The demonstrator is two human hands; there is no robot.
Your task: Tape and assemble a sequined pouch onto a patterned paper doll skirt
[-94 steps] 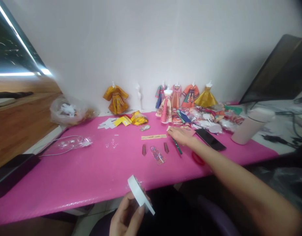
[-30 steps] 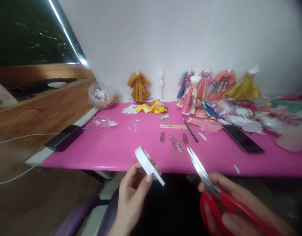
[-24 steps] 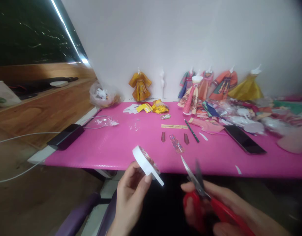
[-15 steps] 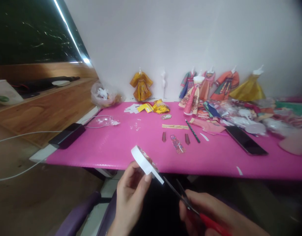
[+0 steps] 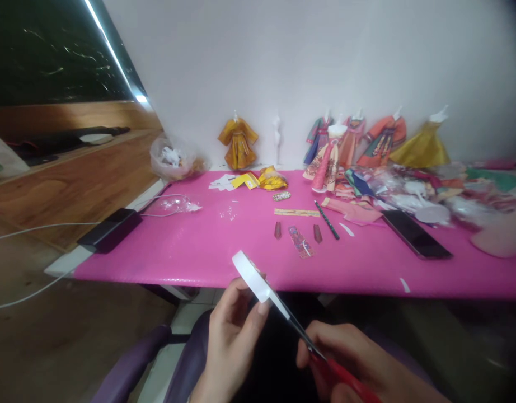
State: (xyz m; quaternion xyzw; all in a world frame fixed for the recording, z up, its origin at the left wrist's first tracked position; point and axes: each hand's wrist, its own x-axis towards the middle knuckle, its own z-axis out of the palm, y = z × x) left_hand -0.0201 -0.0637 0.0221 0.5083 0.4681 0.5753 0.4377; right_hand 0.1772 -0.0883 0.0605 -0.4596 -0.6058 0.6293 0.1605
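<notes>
My left hand (image 5: 237, 330) pinches a curved strip of white paper (image 5: 252, 278) between thumb and fingers, held in front of the table's near edge. A patterned side shows along the strip's far edge. In my right hand (image 5: 346, 358) is a pair of red-handled scissors (image 5: 302, 333). Their dark blades lie along the narrow lower end of the strip and look nearly closed there; whether they have cut into it I cannot tell. On the table beyond lie a patterned paper piece (image 5: 300, 242) and two small dark red pieces (image 5: 277, 230).
The pink-topped table (image 5: 191, 246) carries a pencil (image 5: 326, 220), a black phone (image 5: 416, 234), white offcuts (image 5: 404, 285) and heaped scraps and bags (image 5: 409, 196). Small dressed figures (image 5: 238, 141) stand along the wall. At left are a black box (image 5: 110, 230) with a cable and a purple armrest (image 5: 134, 364).
The scissors have moved up and left to the strip's end, and their blades have come together. My left hand has shifted slightly right with the strip. The view has moved a little.
</notes>
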